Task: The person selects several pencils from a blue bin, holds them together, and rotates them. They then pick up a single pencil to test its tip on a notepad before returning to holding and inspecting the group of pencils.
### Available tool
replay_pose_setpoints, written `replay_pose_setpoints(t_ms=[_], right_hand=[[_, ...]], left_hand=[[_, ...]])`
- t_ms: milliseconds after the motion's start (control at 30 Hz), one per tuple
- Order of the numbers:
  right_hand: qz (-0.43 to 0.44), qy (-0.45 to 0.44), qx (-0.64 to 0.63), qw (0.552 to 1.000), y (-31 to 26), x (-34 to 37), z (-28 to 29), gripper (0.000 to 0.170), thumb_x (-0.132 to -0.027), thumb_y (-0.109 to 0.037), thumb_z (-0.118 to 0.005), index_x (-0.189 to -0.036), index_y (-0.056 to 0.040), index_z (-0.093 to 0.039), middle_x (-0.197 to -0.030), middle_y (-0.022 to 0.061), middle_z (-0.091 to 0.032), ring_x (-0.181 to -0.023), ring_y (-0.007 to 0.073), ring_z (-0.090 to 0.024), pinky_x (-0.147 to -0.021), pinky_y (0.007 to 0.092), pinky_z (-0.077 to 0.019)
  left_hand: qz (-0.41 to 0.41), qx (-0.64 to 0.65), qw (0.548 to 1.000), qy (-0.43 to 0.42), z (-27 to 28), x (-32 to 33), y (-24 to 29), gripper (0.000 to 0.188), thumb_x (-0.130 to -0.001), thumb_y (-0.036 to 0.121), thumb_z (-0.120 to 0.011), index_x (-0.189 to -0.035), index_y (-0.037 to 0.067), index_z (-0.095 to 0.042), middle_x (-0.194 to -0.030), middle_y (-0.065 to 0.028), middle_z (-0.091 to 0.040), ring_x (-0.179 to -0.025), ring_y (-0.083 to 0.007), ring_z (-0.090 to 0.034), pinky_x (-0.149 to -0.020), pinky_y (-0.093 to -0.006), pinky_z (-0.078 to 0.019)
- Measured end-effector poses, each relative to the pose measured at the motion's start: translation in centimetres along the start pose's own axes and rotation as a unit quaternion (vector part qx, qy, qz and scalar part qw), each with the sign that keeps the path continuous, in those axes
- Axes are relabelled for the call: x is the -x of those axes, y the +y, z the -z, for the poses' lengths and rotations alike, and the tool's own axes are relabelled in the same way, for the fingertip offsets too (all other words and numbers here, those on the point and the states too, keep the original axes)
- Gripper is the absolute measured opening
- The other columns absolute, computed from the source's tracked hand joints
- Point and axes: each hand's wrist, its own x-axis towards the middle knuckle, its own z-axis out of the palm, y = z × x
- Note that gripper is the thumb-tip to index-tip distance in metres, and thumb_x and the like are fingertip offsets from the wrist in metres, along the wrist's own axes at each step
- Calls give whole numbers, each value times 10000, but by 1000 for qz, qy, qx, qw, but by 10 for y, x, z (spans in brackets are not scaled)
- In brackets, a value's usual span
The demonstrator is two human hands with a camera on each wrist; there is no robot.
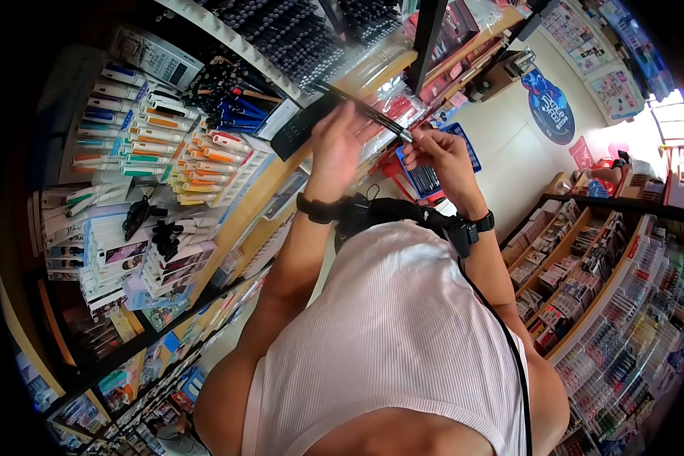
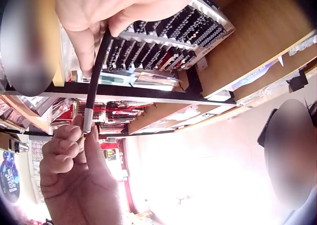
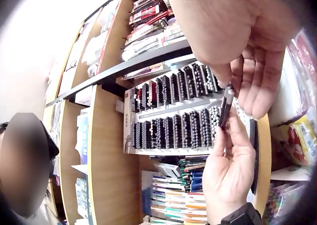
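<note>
Between my two hands, in front of the chest, a slim black pen (image 1: 380, 120) with a silver end slants across the head view. My left hand (image 1: 334, 148) holds its dark barrel between thumb and fingers; the left wrist view shows the barrel (image 2: 100, 71) running down from that grip. At the silver end (image 2: 87, 120), my right hand (image 1: 450, 163) pinches with thumb and forefinger, the other fingers curled in. Seen from the right wrist, the pen (image 3: 226, 108) lies along the left fingers (image 3: 237, 128), below the right hand (image 3: 247, 41).
Rows of black pens (image 1: 273, 38) fill a display rack at the shelf's back. Coloured markers (image 1: 156, 129) and a calculator (image 1: 159, 61) sit to the left. A blue basket (image 1: 408, 171) with dark pens inside is below the right hand. More stocked shelves (image 1: 577, 281) stand at the right.
</note>
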Motion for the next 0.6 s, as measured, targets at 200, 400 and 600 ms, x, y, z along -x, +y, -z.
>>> replay_pose_setpoints(t_ms=[200,400,600], right_hand=[[-2,-16,7,1000,0,-1,-7,287,-1025,-175,-549,-902,57,-665,-773,105,-687,-673,163,-670,-701,299,-563],[1,-29,-1,1000,3,-4,-14,287,-1026,-167,-544,-905,62,-666,-778,107,-687,-673,160,-667,-700,306,-567],[3,-40,14,999,7,-8,-23,282,-1023,-169,-553,-907,64,-663,-792,111,-694,-670,166,-676,-674,291,-570]], left_hand=[[0,1,1000,5,6,2,3,362,-1050,184,-472,-1292,-75,-544,-1289,-196,-614,-1196,-296,-612,-1010,-405,-517],[14,24,1000,11,14,3,8,359,-1048,188,-477,-1277,-78,-550,-1268,-200,-624,-1186,-288,-617,-1019,-402,-511],[20,25,999,-4,21,5,14,359,-1040,199,-496,-1263,-76,-556,-1257,-198,-631,-1184,-285,-618,-1027,-404,-505]])
